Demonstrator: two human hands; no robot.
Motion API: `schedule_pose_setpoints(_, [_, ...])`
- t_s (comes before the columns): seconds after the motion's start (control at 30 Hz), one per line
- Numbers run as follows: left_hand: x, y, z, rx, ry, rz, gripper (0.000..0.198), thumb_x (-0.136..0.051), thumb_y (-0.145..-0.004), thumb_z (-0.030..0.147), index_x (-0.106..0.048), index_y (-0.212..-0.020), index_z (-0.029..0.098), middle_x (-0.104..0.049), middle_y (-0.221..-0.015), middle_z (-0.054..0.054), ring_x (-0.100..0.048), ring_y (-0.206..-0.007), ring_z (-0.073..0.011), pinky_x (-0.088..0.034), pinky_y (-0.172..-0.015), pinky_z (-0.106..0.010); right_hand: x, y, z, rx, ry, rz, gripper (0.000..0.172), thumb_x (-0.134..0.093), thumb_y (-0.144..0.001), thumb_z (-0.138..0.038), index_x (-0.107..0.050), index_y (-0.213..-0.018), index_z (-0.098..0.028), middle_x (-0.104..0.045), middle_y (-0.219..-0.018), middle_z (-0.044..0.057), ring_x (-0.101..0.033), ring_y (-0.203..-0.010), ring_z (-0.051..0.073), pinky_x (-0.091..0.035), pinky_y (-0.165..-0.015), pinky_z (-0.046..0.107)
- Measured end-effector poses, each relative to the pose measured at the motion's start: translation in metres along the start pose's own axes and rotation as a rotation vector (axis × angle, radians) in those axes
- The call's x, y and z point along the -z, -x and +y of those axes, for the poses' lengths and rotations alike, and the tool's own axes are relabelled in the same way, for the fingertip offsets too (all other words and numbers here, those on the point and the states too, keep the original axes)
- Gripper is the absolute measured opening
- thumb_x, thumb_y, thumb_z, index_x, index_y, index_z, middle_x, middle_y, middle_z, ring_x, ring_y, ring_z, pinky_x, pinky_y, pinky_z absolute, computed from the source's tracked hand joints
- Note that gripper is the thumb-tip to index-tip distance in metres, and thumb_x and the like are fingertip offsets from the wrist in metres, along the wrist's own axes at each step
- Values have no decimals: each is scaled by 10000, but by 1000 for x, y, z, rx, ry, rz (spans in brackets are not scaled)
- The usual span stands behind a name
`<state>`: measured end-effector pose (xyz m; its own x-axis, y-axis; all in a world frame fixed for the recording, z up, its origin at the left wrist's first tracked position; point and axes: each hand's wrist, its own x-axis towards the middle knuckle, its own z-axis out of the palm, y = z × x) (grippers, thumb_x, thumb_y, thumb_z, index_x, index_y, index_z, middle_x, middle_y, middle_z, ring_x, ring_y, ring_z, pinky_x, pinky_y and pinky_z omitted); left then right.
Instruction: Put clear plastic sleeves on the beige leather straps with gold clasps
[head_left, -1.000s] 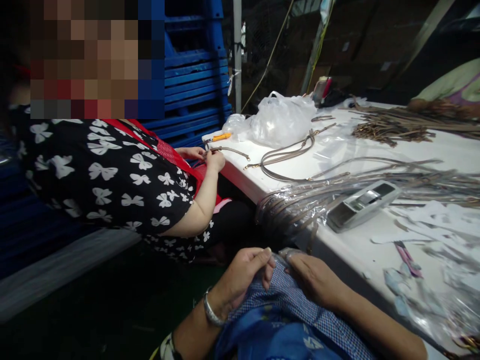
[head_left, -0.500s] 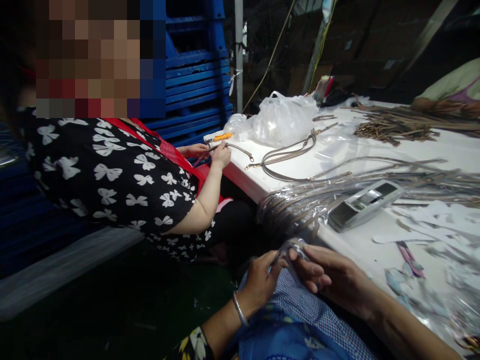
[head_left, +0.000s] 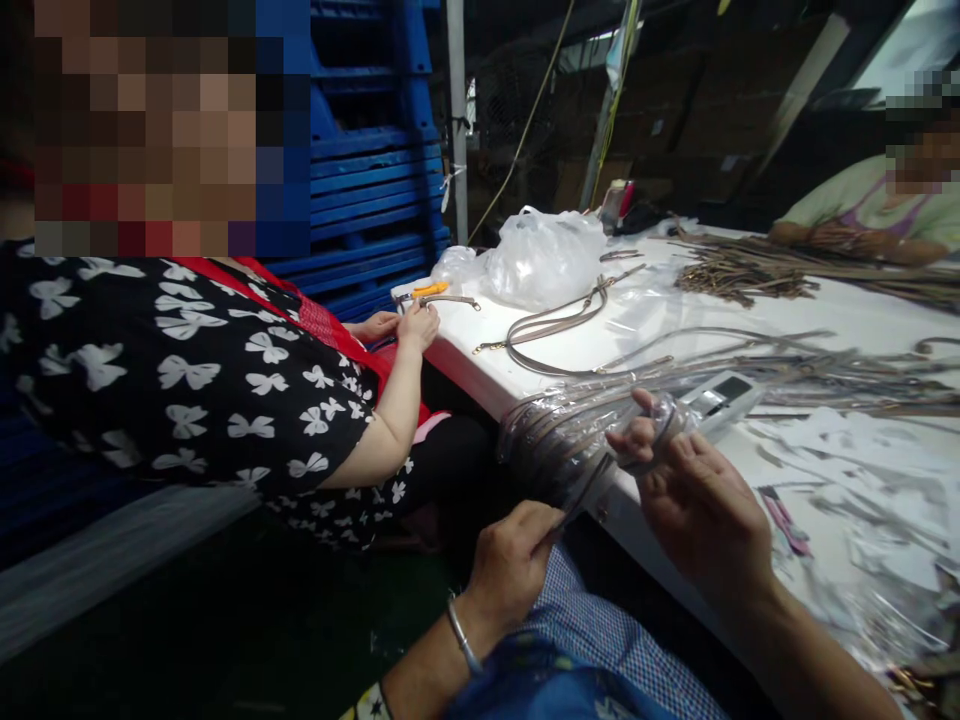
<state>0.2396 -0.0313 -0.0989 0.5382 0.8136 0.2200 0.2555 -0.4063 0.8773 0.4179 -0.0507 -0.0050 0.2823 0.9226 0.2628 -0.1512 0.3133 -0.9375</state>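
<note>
My left hand (head_left: 516, 560), with a silver bangle at the wrist, is closed on one end of a thin dark strap (head_left: 589, 488). From there the strap runs up to my right hand (head_left: 705, 500), whose fingers are curled. A shiny clear plastic wrapper (head_left: 670, 418) is bunched between those fingers, partly around the strap. How much of the strap lies inside the plastic, I cannot tell. Just beyond my hands, a pile of plastic-wrapped straps (head_left: 551, 430) hangs over the edge of the white table (head_left: 484, 375).
A grey-and-white box-like device (head_left: 724, 400) lies behind my right hand. Pink-handled snips (head_left: 786, 522) and paper scraps (head_left: 847, 455) lie to the right. A co-worker (head_left: 285, 380) at the left handles a strap; another person (head_left: 862, 215) sits across. A white plastic bag (head_left: 544, 255) stands farther back.
My right hand has lifted away from my lap, up and over the table edge with the plastic. The strap now stretches between my hands. The view has shifted slightly to the right.
</note>
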Motion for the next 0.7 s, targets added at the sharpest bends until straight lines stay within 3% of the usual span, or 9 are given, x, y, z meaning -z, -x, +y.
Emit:
schedule_pose_setpoints(0.1, [13, -8, 12, 41, 203, -165, 352, -451, -957, 401, -717, -956, 171, -686, -884, -78, -610, -855, -183, -465, -821, -293, 1, -6, -3, 124, 118, 33, 389, -400, -965, -336, -480, -1340, -269, -592, -957, 68, -622, -953, 226, -436, -1033, 461])
schedule_pose_setpoints(0.17, [17, -8, 19, 133, 510, -369, 492, -415, -947, 508, -711, -900, 119, -650, -732, -71, -580, -665, -138, -468, -663, -251, 5, -11, 5, 235, 254, 20, 403, -420, -968, -309, -446, -1367, -256, -624, -1011, 83, -619, -1007, 238, -428, -1038, 486])
schedule_pose_setpoints(0.23, [19, -5, 24, 233, 797, -544, 582, -399, -929, 574, -694, -872, 76, -586, -610, -44, -488, -484, -82, -387, -490, -197, 14, -14, 20, 374, 475, -108, 393, -457, -958, -294, -471, -1346, -241, -652, -1090, 104, -604, -1087, 264, -412, -1050, 519])
schedule_pose_setpoints(0.3, [21, 0, 29, 302, 964, -596, 575, -433, -916, 578, -676, -838, 62, -549, -547, -22, -419, -394, -50, -290, -400, -175, 23, -17, 36, 473, 663, -290, 359, -482, -942, -295, -533, -1290, -225, -666, -1150, 125, -590, -1142, 288, -422, -1042, 529])
schedule_pose_setpoints(0.43, [32, 2, 33, 426, 1145, -388, 464, -495, -911, 512, -620, -743, 97, -446, -442, 46, -288, -314, -29, -243, -351, -167, 34, -12, 59, 483, 792, -569, 355, -506, -921, -315, -578, -1239, -175, -679, -1146, 164, -626, -1094, 292, -515, -936, 458])
schedule_pose_setpoints(0.53, [45, -4, 30, 527, 1142, -296, 421, -510, -907, 488, -588, -723, 117, -387, -432, 79, -214, -326, -24, -255, -360, -160, 32, 0, 65, 404, 869, -737, 270, -498, -926, -329, -617, -1104, -164, -696, -982, 147, -651, -926, 262, -535, -833, 406])
schedule_pose_setpoints(0.63, [57, -13, 18, 549, 872, -224, 442, -488, -911, 503, -591, -710, 122, -428, -464, 59, -289, -359, -39, -295, -396, -166, 25, 12, 64, 160, 877, -712, 222, -458, -948, -345, -613, -879, -201, -626, -777, 62, -575, -703, 195, -499, -699, 345])
schedule_pose_setpoints(0.7, [62, -16, 8, 452, 514, -43, 403, -493, -916, 464, -630, -742, 127, -553, -557, 5, -473, -470, -82, -402, -499, -193, 22, 17, 60, -161, 771, -681, 296, -458, -943, -421, -588, -798, -197, -545, -698, 21, -511, -627, 164, -463, -618, 303])
